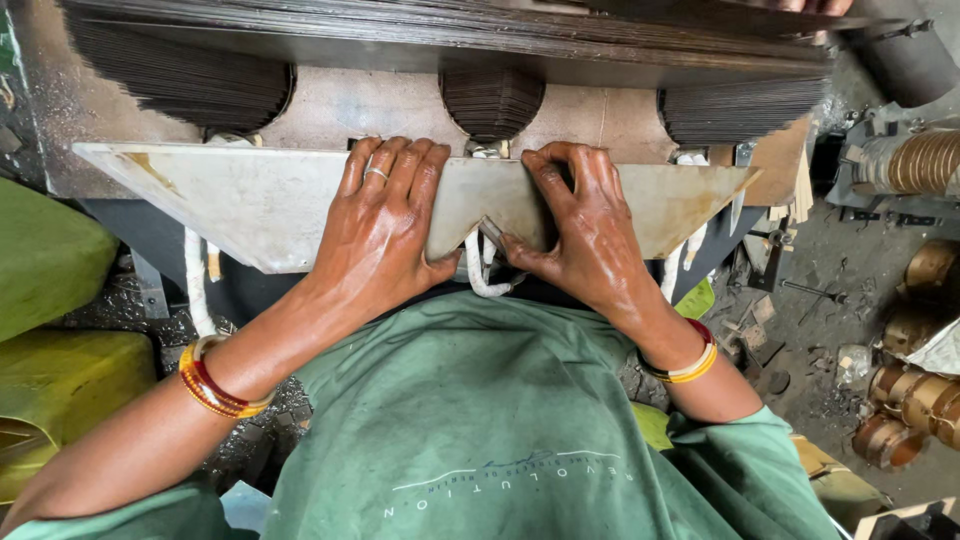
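While lying across the frame's centre, metal sheet point(250, 200): both ends tapering, middle hidden under hands.
Stacked laminations point(450, 30): at 12 o'clock, top edge cut off.
Left hand point(385, 225): fingers pressing flat, spread on the sheet.
Right hand point(580, 225): fingers curling over the sheet's upper edge, thumb pinching its notch.
White tape point(480, 275): at 6 o'clock, partly hidden.

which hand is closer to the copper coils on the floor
Right. The right hand grips the flat metal plate right of its middle, on the side of the copper coils. The left hand lies flat on the plate, further from them.
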